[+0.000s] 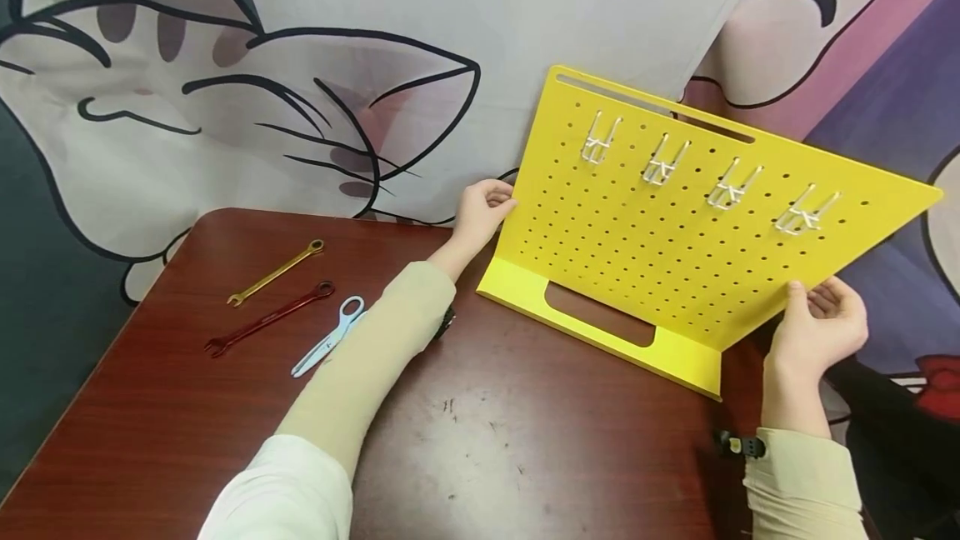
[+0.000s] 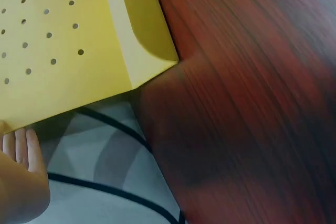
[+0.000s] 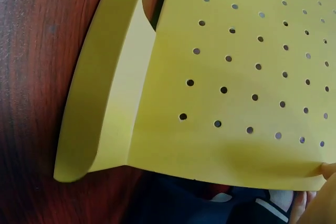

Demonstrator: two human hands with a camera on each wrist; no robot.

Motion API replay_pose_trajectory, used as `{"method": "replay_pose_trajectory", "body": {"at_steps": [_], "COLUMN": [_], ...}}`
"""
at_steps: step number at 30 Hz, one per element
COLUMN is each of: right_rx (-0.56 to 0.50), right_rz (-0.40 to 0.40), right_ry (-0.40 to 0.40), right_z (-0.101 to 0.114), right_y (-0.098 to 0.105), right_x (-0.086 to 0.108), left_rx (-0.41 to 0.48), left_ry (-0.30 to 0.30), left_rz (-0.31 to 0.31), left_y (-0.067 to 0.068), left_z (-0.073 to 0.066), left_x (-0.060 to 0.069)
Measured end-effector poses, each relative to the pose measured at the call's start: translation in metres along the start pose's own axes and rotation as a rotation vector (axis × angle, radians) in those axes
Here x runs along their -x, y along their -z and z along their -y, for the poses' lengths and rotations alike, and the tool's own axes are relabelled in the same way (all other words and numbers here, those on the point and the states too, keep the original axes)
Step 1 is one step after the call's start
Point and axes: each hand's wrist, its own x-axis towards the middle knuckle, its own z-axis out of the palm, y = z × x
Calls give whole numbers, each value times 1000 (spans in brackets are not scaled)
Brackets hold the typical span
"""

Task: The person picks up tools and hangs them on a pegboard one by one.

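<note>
A yellow pegboard stand with a bent base lip stands at the back right of the table, several white wire hooks along its upper part. My left hand grips its left edge between thumb and fingers. On the opposite edge, lower down, my right hand pinches the board, thumb on the front and fingers behind. In the left wrist view the fingers go behind the board's edge. The right wrist view shows the thumb on the board's face.
Left on the brown table lie a gold wrench, a dark red wrench and light blue scissors, partly behind my left sleeve. A cat-patterned cloth hangs behind the table.
</note>
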Motion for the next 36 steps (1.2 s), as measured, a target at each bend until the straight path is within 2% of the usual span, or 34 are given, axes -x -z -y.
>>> {"method": "replay_pose_trajectory", "body": {"at_steps": [9,18,25,36], "right_rx": [-44,-82,-86,-59], "right_rz": [109,202,274,370], "right_ry": [-56,-33,-35,-58], "right_z": [-5,-14,-15,-14], "right_y": [-11,-28,-46,-70], "right_x": [-4,-6,-1,9], "left_rx": [-36,-69,-105,-95], "left_ry": [14,49,63,88], "left_rz": [15,29,-3,-46], "left_y": [34,66,89,117], "left_z": [4,8,16,24], "left_x": [8,16,22,31]}}
